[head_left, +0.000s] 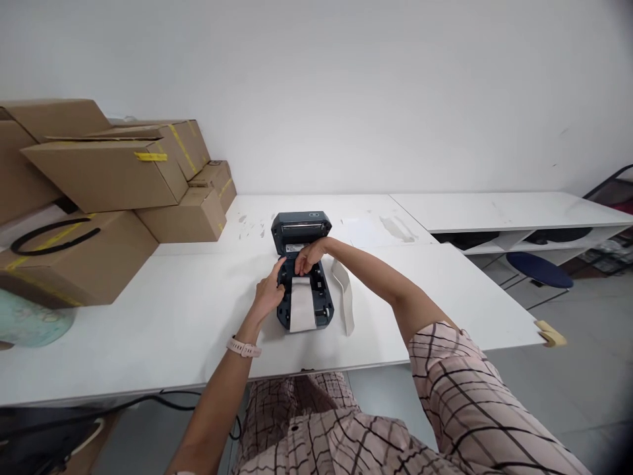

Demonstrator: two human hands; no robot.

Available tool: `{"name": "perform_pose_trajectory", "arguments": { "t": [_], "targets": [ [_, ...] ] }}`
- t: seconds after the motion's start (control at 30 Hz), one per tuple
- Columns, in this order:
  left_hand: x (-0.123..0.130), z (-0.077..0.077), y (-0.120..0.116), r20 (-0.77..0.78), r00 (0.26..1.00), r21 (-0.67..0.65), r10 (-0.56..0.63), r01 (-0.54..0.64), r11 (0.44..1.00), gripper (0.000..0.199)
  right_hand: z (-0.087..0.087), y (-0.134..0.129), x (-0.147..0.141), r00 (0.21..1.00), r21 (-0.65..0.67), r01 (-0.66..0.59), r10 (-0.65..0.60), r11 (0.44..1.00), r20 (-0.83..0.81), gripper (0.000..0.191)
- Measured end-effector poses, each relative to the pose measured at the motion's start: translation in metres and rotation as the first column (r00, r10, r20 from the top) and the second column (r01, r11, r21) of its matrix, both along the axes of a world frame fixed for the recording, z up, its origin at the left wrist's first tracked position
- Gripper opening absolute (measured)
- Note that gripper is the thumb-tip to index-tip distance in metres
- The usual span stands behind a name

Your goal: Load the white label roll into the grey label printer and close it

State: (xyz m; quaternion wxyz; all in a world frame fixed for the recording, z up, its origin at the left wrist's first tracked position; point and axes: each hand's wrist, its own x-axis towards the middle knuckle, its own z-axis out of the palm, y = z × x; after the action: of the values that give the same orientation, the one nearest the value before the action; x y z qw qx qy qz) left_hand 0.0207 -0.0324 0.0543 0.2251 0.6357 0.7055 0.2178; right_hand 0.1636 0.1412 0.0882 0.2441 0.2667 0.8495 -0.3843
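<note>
A dark label printer stands on the white table with its lid raised at the back. A white paper strip runs out over its front. My left hand is at the printer's left side, index finger stretched toward the hinge and thumb apart over the edge. Over the rear of the open compartment, my right hand reaches in with its fingers bent down and close together. What lies under those fingertips is hidden. A loose curled strip of pale paper rests just right of the printer.
Stacked cardboard boxes fill the table's left side, with a black looped cable or strap on one. A pale green rounded object sits at the left edge. A blue stool stands right, and yellowish padding covers the table corner.
</note>
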Motion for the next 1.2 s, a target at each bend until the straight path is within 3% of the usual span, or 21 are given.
{"name": "perform_pose_trajectory", "arguments": {
  "t": [0.13, 0.37, 0.63, 0.8, 0.93, 1.2],
  "targets": [
    [-0.002, -0.001, 0.002, -0.046, 0.999, -0.005, -0.021, 0.021, 1.000, 0.088, -0.009, -0.009, -0.016, 0.990, 0.076, -0.088, 0.079, 0.993, 0.113, 0.041],
    [-0.001, -0.002, 0.001, -0.051, 0.998, -0.014, 0.024, -0.025, 1.000, 0.089, -0.015, -0.033, -0.024, 0.969, 0.232, -0.213, 0.175, 0.949, 0.176, 0.015],
    [-0.003, -0.003, -0.001, -0.023, 0.999, 0.001, 0.036, -0.036, 0.999, 0.087, 0.004, -0.051, -0.015, 0.974, 0.287, -0.227, 0.210, 0.931, 0.087, 0.015],
    [-0.006, -0.004, 0.000, 0.004, 1.000, 0.003, 0.024, -0.024, 1.000, 0.089, 0.030, -0.059, 0.017, 0.969, 0.376, -0.178, 0.228, 0.909, -0.093, 0.034],
    [-0.006, -0.005, 0.000, 0.008, 1.000, 0.007, 0.021, -0.021, 1.000, 0.090, 0.045, -0.052, 0.034, 0.958, 0.413, -0.063, 0.171, 0.909, -0.230, 0.037],
    [-0.005, -0.005, -0.001, 0.024, 0.998, -0.022, 0.061, -0.060, 0.998, 0.089, 0.055, -0.015, 0.008, 0.995, 0.540, -0.016, 0.069, 0.841, -0.077, 0.044]
  ]
}}
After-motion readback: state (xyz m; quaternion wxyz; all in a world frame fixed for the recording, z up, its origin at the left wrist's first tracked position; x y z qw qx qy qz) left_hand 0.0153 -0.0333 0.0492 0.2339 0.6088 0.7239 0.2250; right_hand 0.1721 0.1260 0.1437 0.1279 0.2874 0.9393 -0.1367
